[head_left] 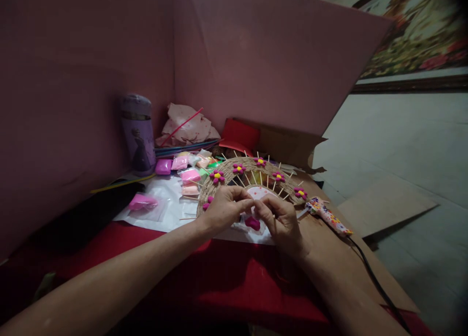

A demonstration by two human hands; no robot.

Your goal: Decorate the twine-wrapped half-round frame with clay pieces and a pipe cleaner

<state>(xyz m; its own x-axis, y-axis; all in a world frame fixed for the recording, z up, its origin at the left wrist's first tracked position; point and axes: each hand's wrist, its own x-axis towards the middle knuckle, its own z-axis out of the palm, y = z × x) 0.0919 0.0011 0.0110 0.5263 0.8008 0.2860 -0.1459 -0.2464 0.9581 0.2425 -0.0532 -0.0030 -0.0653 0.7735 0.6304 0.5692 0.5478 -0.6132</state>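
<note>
Pinching with the left hand (230,209) and right hand (280,221), meeting at the fingertips, showing too little to tell of anything held between. Having a magenta lump (252,223) just below the meeting fingertips. Having colored packets (190,176) beyond and left of the left hand, near a purple tumbler (138,136), and a pink packet (143,202) farther left on white paper (173,199). Having a flower-patterned corded tool (329,216) near the right hand, on its right, over cardboard (345,263). Blocking part of a pale dotted center (261,192) from view with the fingers. Facing a twine arch (249,164) just beyond both hands, bulging away from them, stretching lengthwise from left to right, fanning thin sticks (253,177) outward and inward.
</note>
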